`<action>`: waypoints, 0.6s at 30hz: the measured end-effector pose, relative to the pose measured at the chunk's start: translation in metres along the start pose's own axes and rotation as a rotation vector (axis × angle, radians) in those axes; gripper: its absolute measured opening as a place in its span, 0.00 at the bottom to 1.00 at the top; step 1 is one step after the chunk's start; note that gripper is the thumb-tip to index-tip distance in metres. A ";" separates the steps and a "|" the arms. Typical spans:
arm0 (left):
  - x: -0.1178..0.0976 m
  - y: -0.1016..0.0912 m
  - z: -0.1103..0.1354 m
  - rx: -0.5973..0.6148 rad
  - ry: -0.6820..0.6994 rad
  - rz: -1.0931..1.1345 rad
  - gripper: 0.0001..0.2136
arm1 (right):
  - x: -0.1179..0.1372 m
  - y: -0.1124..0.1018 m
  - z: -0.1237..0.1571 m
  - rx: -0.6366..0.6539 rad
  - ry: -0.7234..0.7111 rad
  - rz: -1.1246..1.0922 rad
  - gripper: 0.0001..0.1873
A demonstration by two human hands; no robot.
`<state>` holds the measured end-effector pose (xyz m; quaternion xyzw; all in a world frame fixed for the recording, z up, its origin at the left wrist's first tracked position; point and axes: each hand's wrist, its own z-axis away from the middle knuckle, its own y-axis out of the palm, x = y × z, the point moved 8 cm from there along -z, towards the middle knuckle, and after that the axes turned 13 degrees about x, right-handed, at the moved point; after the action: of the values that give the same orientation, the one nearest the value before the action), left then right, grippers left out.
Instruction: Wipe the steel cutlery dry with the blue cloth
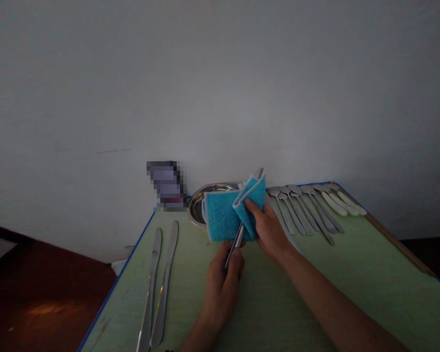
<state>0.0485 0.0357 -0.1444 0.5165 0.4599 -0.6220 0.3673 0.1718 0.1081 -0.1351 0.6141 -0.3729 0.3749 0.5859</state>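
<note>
My left hand (222, 288) is closed round the handle of a metal table knife (238, 237), which slants up and to the right. A folded blue cloth (222, 215) with a pale edge is wrapped about the blade, and only the tip shows above it. My right hand (271, 229) pinches the cloth around the knife, its thumb on the near side. Both hands are above the table, in front of a round steel bowl (196, 208) that the cloth partly covers.
Two table knives (165, 288) lie at the left of the green table (278, 303). Several spoons and other metal cutlery (308, 210) lie in a row at the back right, beside white-handled pieces (333, 203). A blurred-out phone-like device (166, 186) leans on the wall (220, 88).
</note>
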 end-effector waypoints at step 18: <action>0.003 0.003 0.005 0.077 0.033 -0.025 0.19 | 0.023 0.031 0.016 0.230 0.078 0.166 0.16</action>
<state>0.0488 0.0305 -0.1476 0.5346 0.4479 -0.6353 0.3316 0.1547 0.0909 -0.1014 0.6293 -0.3538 0.4859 0.4927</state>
